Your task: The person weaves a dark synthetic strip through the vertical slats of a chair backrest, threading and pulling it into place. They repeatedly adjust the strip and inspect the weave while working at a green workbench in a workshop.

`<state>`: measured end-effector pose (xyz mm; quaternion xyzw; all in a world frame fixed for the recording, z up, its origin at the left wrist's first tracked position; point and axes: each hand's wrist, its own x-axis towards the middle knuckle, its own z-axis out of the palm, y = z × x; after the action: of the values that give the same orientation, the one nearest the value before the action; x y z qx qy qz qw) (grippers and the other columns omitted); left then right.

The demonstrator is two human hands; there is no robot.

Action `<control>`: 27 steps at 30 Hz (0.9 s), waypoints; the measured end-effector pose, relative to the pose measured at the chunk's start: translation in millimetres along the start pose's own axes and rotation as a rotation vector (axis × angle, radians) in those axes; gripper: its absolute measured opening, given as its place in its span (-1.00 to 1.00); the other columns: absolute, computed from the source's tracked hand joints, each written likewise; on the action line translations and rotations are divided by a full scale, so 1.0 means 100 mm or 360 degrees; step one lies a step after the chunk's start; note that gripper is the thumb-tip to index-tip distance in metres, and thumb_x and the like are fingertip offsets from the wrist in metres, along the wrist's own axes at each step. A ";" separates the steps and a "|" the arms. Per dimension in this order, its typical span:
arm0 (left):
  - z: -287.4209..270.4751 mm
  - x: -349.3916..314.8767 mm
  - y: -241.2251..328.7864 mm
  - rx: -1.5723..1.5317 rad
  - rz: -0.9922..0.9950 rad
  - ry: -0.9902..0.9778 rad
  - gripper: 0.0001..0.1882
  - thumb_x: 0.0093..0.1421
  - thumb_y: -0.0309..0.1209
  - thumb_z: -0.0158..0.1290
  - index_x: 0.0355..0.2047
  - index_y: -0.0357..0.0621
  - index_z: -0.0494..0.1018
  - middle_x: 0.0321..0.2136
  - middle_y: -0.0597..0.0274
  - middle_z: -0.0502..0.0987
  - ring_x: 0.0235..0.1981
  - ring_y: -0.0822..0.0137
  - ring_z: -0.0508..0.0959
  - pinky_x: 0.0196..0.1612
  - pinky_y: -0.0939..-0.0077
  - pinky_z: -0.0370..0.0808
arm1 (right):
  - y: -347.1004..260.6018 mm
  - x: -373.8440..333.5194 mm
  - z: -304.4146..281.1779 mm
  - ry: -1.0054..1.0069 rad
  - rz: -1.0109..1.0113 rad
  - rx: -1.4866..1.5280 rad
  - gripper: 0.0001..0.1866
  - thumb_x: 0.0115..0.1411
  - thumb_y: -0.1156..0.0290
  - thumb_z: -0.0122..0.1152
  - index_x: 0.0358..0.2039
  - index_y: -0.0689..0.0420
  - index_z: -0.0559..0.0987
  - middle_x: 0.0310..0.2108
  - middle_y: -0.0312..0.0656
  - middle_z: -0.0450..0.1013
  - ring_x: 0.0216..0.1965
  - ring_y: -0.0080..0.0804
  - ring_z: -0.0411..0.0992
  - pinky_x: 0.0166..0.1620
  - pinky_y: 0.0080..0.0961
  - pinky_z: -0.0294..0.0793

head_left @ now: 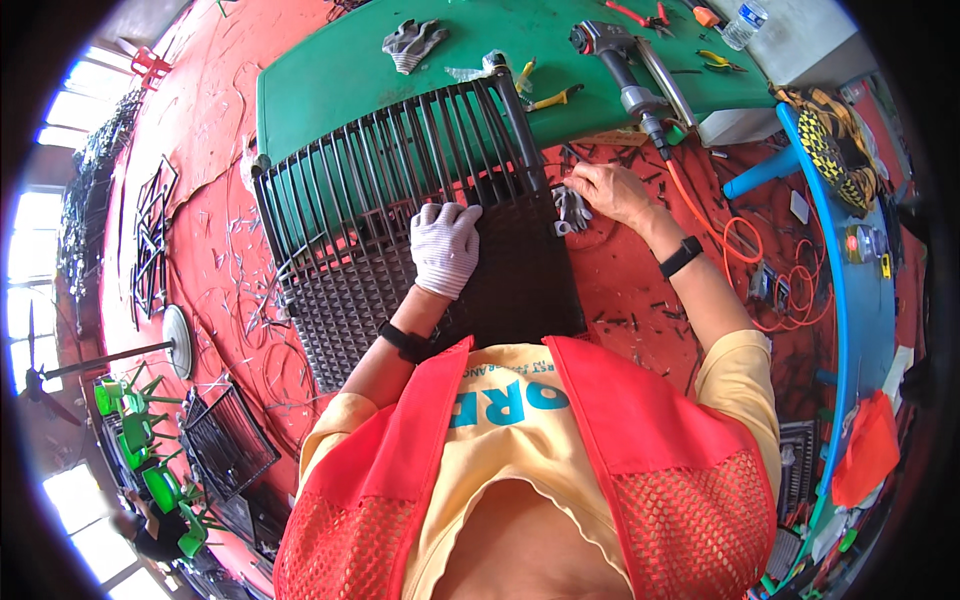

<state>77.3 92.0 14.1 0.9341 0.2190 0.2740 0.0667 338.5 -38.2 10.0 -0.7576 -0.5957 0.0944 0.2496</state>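
Note:
A dark woven wicker panel (pixel 345 295) on a frame stands in front of me, its lower part woven and its upper part bare upright slats. My left hand (pixel 445 250), in a white striped glove, presses on the weave with its fingers bent around the slats. Just past the frame's right side is my bare right hand (pixel 608 190), its thumb and fingers pinched together on a thin dark strand (pixel 571 153). Part of that strand is hidden by the fingers. Below them, a grey glove (pixel 573 208) hangs by the frame's edge.
A green table (pixel 330 90) carries another glove (pixel 412 45), yellow-handled pliers (pixel 556 98), an air tool (pixel 622 75) and a bottle (pixel 744 25). An orange hose (pixel 700 215) coils over the red floor, which is littered with dark scraps. A blue table (pixel 868 310) stands right.

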 end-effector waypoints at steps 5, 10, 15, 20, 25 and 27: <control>-0.12 0.26 -0.08 -0.0134 0.0092 -0.0014 -0.81 -0.09 -0.50 0.06 -0.41 0.02 0.53 -0.44 0.28 0.45 -0.33 0.18 0.44 -0.29 0.30 0.41 | -0.21 0.18 -0.15 0.0232 -0.0112 0.0232 -0.78 0.21 0.15 0.09 -0.38 0.01 0.56 -0.59 -0.11 0.50 -0.52 -0.08 0.49 -0.50 -0.25 0.43; -0.14 1.15 -0.58 -0.0134 0.0084 0.0299 -0.80 0.07 -0.47 0.01 -0.29 -0.01 0.55 -0.37 0.16 0.51 -0.31 0.10 0.49 -0.25 0.27 0.45 | -0.40 0.87 -0.15 0.0697 -0.0196 0.0246 -0.78 0.19 0.26 0.16 -0.48 0.14 0.54 -0.62 -0.04 0.44 -0.59 -0.10 0.44 -0.55 -0.32 0.35; 0.16 1.97 -0.92 -0.0128 -0.0267 -0.0512 -0.64 0.17 -0.09 -0.06 -0.19 -0.02 0.53 -0.27 0.00 0.56 -0.21 0.01 0.54 -0.13 0.27 0.46 | -0.51 1.64 0.13 0.0200 0.0401 0.0308 -0.63 0.16 0.13 0.05 -0.56 0.18 0.55 -0.65 -0.06 0.49 -0.56 -0.14 0.50 -0.40 -0.25 0.47; 0.45 2.04 -0.88 -0.0189 -0.0348 -0.0725 -0.60 0.19 -0.06 -0.16 -0.25 -0.04 0.53 -0.29 0.01 0.56 -0.21 -0.01 0.53 -0.14 0.24 0.44 | -0.43 1.83 0.27 -0.0137 0.0675 0.0477 -0.64 0.15 0.22 0.08 -0.63 0.23 0.55 -0.75 -0.19 0.45 -0.70 -0.40 0.45 -0.48 -0.42 0.46; 0.56 1.93 -0.84 -0.0099 -0.0336 -0.0508 -0.67 0.19 -0.09 -0.17 -0.31 0.07 0.53 -0.28 0.13 0.54 -0.26 0.01 0.53 -0.20 0.24 0.46 | -0.43 1.83 0.39 0.0059 0.0630 0.0447 -0.70 0.11 0.28 0.03 -0.57 0.25 0.55 -0.70 -0.08 0.47 -0.67 -0.30 0.48 -0.43 -0.35 0.49; 0.57 1.91 -0.83 -0.0075 -0.0348 -0.0467 -0.67 0.18 -0.09 -0.16 -0.33 0.07 0.53 -0.28 0.14 0.54 -0.26 0.01 0.52 -0.21 0.23 0.46 | -0.46 1.82 0.41 0.0158 0.0562 0.0274 -0.72 0.09 0.29 0.03 -0.54 0.24 0.56 -0.62 -0.02 0.49 -0.59 -0.21 0.49 -0.38 -0.29 0.50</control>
<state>221.3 251.1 37.7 0.9329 0.3006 0.1309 0.1493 330.8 153.3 25.1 -0.8299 -0.4302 0.1497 0.3222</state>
